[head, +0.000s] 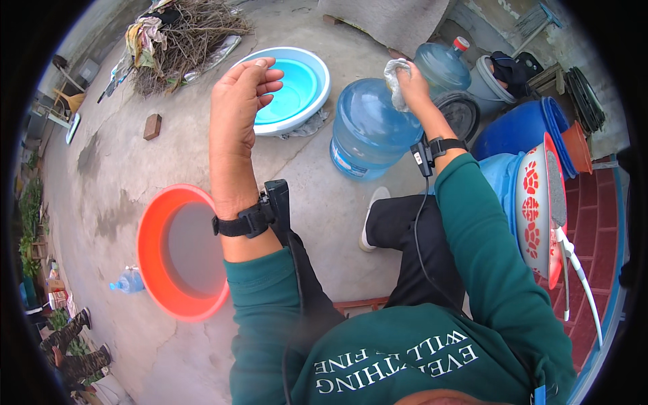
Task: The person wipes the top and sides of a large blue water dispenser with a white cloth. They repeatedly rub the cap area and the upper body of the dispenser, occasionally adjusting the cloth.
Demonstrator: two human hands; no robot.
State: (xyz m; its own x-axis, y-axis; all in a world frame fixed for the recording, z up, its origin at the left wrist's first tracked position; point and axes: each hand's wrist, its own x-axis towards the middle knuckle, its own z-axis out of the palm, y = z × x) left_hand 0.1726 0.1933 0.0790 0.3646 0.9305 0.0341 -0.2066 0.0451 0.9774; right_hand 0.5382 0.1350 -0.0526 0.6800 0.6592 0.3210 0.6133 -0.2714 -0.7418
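Observation:
My right hand (pixel 416 90) grips a crumpled whitish cloth (pixel 397 81) over the upper right side of a large blue plastic water jug (pixel 369 116). Whether the cloth touches the jug I cannot tell. The jug stands on the concrete floor in front of me and bears a label near its lower edge. My left hand (pixel 243 93) is raised with nothing in it, fingers loosely curled and apart. Behind that hand, a light-blue basin (pixel 324 76) holds a turquoise basin (pixel 291 104). At my left stands an orange plastic basin (pixel 150 248) of cloudy water.
Another water jug (pixel 440 66) with a red cap stands beyond. Blue barrels (pixel 511 126) and a red-patterned enamel basin (pixel 529 212) line my right. A brick (pixel 152 126), a small clear bottle (pixel 129 281) and piled twigs (pixel 192 40) lie leftward. A person's camouflage-clad legs (pixel 76 344) show lower left.

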